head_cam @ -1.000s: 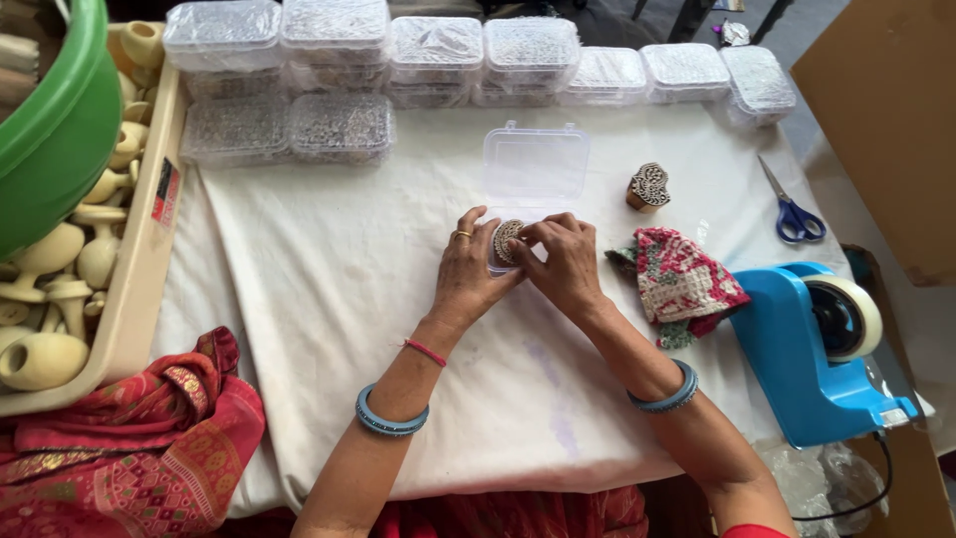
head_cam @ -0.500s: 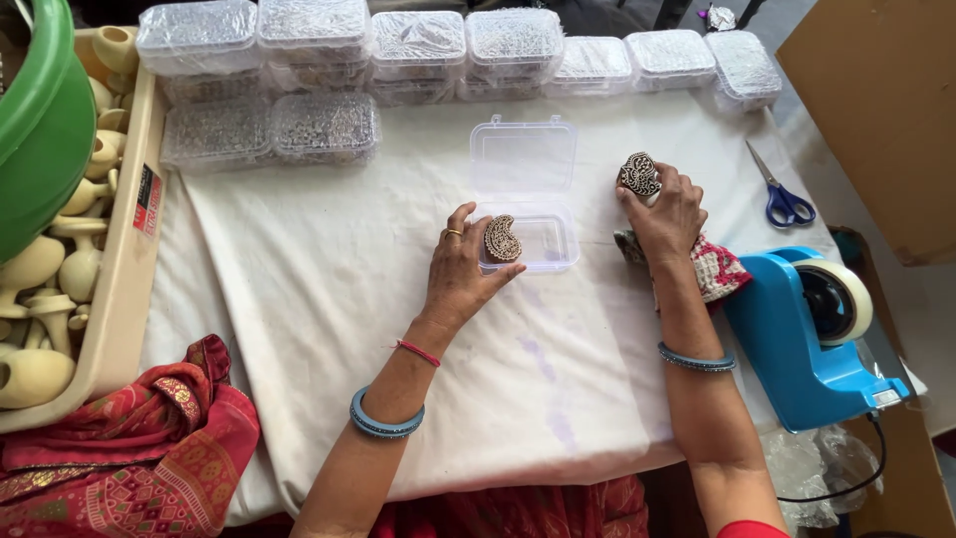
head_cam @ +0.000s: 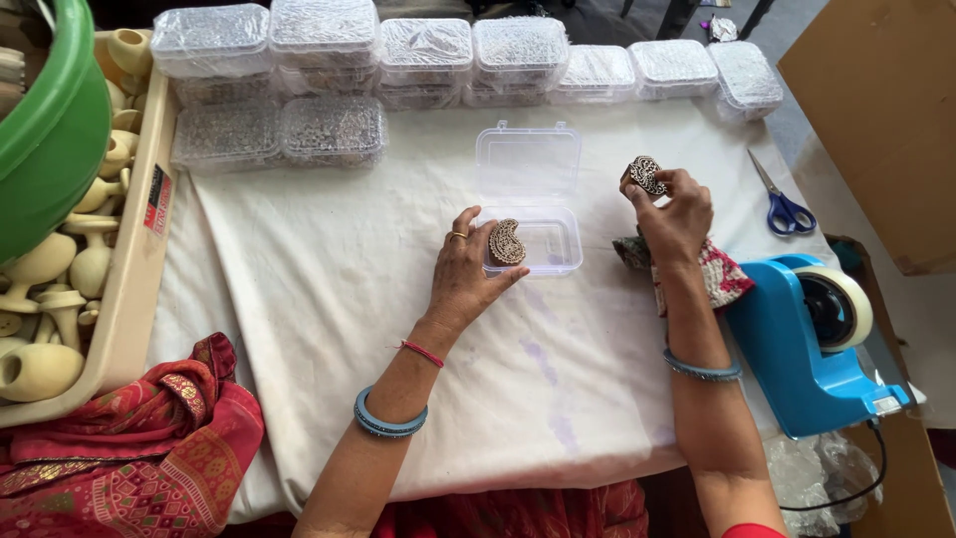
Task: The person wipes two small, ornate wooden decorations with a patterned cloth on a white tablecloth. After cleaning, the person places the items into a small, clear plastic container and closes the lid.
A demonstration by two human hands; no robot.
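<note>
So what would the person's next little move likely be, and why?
Probably lowering the paisley-shaped carved block into the open clear box. The left hand holds it right at the box's edge, the lid is up, and the tray looks empty. The right hand holds a second carved block off to the side.
</note>
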